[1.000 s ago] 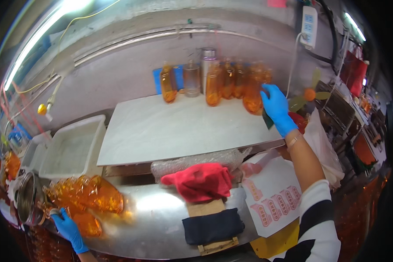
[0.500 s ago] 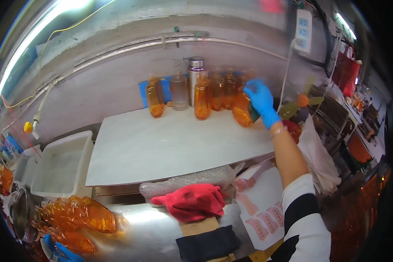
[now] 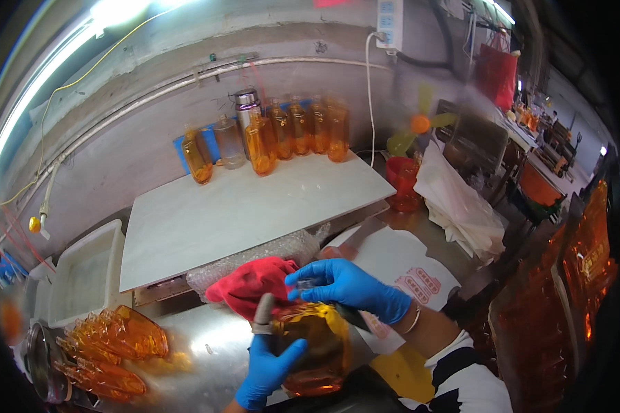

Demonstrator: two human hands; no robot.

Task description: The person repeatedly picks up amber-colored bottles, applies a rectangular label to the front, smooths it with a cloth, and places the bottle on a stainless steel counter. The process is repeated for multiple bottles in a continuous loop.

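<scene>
An amber glass bottle is upright in front of me, low in the view. My right hand, in a blue glove, closes its fingers round the clear neck at its top. Under that palm shows a dark green flat piece, partly hidden. My left hand, also gloved in blue, is at the bottle's left side, thumb and index finger spread apart. A pale cover sits on the index fingertip. Just behind the bottle a red cloth is bunched up.
Several amber bottles and a clear bottle stand along the white board, near a steel flask. More amber bottles lie at left by a white tub. At right are a decal sheet, red cup and fan.
My right hand has come back from the board, leaving a bottle standing there, and now grips another bottle's neck. My left hand has moved in from the lower left. The view has shifted right.
</scene>
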